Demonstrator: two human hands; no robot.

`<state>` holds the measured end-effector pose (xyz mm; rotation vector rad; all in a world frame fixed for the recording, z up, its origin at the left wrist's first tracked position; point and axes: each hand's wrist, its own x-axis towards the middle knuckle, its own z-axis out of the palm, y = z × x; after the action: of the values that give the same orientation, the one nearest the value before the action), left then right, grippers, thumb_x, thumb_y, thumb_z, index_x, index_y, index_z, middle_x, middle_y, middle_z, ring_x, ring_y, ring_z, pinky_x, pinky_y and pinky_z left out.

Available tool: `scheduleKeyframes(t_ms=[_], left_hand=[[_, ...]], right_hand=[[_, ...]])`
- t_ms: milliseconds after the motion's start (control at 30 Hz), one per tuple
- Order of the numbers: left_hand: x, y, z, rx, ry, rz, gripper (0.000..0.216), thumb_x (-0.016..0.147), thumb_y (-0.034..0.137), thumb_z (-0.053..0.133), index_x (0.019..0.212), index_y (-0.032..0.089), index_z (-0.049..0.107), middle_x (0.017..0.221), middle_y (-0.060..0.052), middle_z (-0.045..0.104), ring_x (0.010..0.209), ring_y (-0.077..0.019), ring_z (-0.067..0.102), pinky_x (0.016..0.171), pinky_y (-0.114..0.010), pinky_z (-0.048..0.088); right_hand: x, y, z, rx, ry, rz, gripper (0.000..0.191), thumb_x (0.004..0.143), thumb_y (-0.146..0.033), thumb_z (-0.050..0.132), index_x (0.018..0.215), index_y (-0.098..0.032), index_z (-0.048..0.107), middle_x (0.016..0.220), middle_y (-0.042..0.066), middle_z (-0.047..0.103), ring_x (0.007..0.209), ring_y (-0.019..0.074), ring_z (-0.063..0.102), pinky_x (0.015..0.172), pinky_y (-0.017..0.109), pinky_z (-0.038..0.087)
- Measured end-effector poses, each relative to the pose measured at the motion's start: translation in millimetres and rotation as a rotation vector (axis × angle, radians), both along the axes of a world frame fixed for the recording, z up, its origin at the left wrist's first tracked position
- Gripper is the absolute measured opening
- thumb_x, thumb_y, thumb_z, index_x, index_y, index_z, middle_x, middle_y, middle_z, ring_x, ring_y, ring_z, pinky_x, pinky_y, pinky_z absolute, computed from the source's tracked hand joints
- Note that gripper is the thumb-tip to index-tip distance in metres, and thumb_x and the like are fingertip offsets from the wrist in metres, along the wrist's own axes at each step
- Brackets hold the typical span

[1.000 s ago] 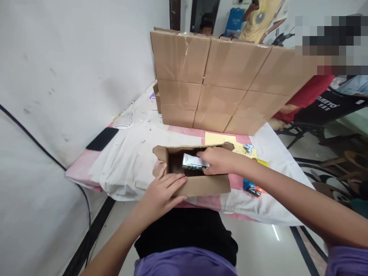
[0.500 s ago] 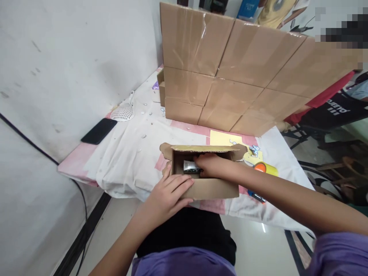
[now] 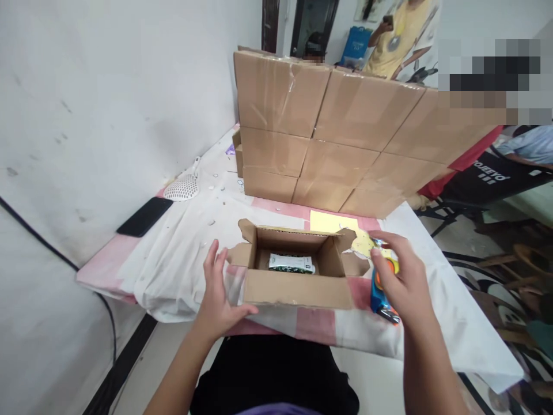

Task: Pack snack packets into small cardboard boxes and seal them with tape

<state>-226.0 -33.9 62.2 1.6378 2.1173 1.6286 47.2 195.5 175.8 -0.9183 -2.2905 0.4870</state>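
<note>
A small open cardboard box [image 3: 298, 288] stands near the table's front edge, its flaps spread outward. Inside it lies a white and green packet [image 3: 291, 263]. My left hand [image 3: 218, 294] is at the box's left side, fingers stretched upward, thumb against the front left corner. My right hand [image 3: 400, 279] hovers to the right of the box with fingers apart and nothing in it, just over a blue and orange tape dispenser [image 3: 380, 291].
A wall of stacked, taped cardboard boxes [image 3: 345, 132] fills the back of the white-clothed table [image 3: 190, 242]. A black phone [image 3: 144, 216] and a white perforated object [image 3: 184, 186] lie at left. Yellow paper [image 3: 330, 222] lies behind the box. People and chairs are beyond.
My right hand has left the packet in the box and drawn out to the right. My left hand slid from the box's front wall to its left corner.
</note>
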Motion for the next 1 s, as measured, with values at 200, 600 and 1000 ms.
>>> scheduleKeyframes(t_ms=[200, 600, 1000], left_hand=[[-12.6, 18.7, 9.2, 0.015, -0.086, -0.322, 0.102, 0.081, 0.087, 0.045, 0.163, 0.034, 0.017, 0.166, -0.015, 0.024, 0.155, -0.0397, 0.023, 0.124, -0.062, 0.023], [-50.5, 38.7, 88.6, -0.156, 0.572, -0.296, 0.068, 0.099, 0.071, 0.023, 0.1, 0.025, 0.073, 0.125, -0.009, 0.067, 0.122, -0.0325, 0.052, 0.113, -0.055, 0.03], [-37.2, 68.5, 71.6, -0.058, 0.18, -0.422, 0.071, 0.097, 0.075, 0.024, 0.133, 0.029, 0.063, 0.164, -0.01, 0.032, 0.144, -0.0366, 0.039, 0.117, -0.057, 0.035]], right_hand=[[13.3, 4.3, -54.4, -0.269, 0.161, 0.231, 0.046, 0.105, -0.043, 0.044, 0.149, -0.028, 0.047, 0.153, 0.009, 0.053, 0.143, 0.0267, 0.048, 0.117, 0.047, 0.042], [-6.9, 7.1, -64.1, -0.245, 0.343, 0.245, 0.039, 0.102, -0.04, 0.055, 0.14, -0.03, 0.058, 0.148, 0.007, 0.059, 0.141, 0.027, 0.051, 0.119, 0.048, 0.041], [-10.7, -1.7, -69.5, -0.367, 0.488, 0.34, 0.036, 0.104, -0.046, 0.049, 0.135, -0.033, 0.063, 0.151, 0.005, 0.056, 0.144, 0.0289, 0.047, 0.122, 0.053, 0.033]])
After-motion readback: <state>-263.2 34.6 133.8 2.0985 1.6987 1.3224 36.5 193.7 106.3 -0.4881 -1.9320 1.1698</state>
